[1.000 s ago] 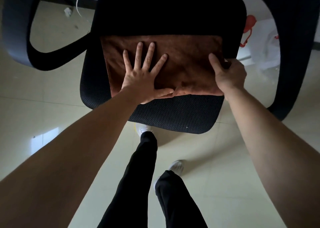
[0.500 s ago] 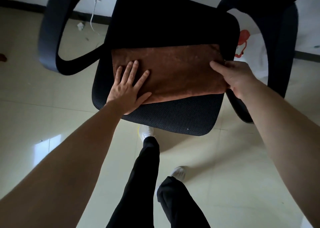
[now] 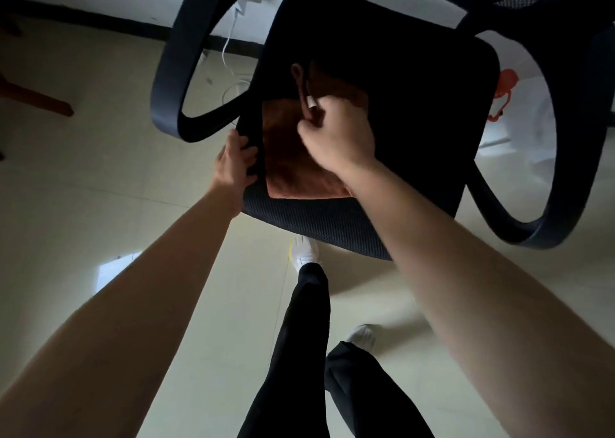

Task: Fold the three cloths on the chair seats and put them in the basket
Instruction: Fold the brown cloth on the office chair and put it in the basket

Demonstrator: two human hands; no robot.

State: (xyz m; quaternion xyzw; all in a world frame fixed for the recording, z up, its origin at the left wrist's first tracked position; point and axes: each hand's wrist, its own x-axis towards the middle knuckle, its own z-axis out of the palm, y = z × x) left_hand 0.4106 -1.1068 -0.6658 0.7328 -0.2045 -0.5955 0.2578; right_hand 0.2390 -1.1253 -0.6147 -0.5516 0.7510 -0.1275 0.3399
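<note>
Brown cloth [image 3: 293, 168] now lies doubled on the left half of the chair seat [image 3: 416, 121], no longer spread flat across its width as in the earlier views. The right hand [image 3: 336, 135] has crossed over, its fingers curled and pinching the carried edge above the lower layer. The left hand [image 3: 234, 161] has left the cloth and grips the seat's left rim, fingers bent over it. I judge the second fold nearly made but not yet pressed down. The folded edges run close to the seat's left and front rims, so a slip could send the cloth to the floor [image 3: 100, 188]. The left armrest [image 3: 169, 71] crowds that side, while the right half of the seat is bare. No basket is in view.
</note>
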